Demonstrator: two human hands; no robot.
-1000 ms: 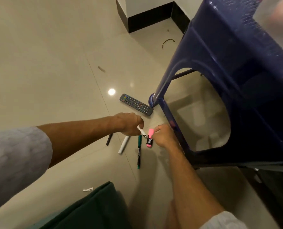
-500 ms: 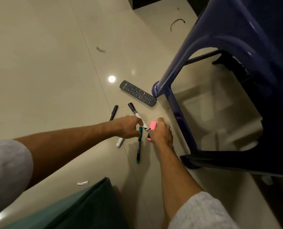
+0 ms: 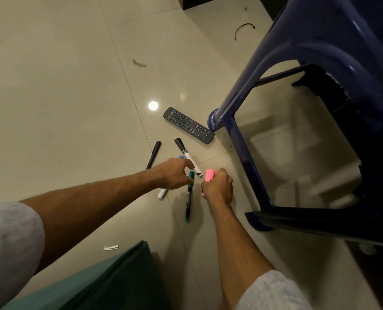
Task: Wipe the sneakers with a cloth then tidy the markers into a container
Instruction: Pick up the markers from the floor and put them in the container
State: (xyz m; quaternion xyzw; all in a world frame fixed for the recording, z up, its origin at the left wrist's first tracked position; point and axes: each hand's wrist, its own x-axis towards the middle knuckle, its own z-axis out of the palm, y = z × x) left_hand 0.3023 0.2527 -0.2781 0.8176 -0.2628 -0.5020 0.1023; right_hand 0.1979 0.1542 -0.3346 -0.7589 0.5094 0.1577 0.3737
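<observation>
Several markers lie on the tiled floor. My right hand (image 3: 218,187) grips a pink highlighter (image 3: 209,174), whose cap sticks out above the fist. My left hand (image 3: 174,174) hovers beside it with thumb and forefinger spread around the cap end of a green marker (image 3: 189,199). A white marker with a black cap (image 3: 187,155) lies just beyond the forefinger. Another white marker (image 3: 162,193) runs under my left hand, with its blue cap showing past the knuckles. A black pen (image 3: 154,154) lies to the left. No sneakers, cloth or container are in view.
A black remote control (image 3: 189,125) lies past the markers, against the leg of a dark blue plastic stool (image 3: 242,148) that fills the right side. Green fabric (image 3: 109,276) covers the bottom left, with a paper scrap (image 3: 111,247) beside it.
My left hand let go of the black-capped white marker, which now lies on the floor, and opened over the green marker. My right hand still holds the pink highlighter.
</observation>
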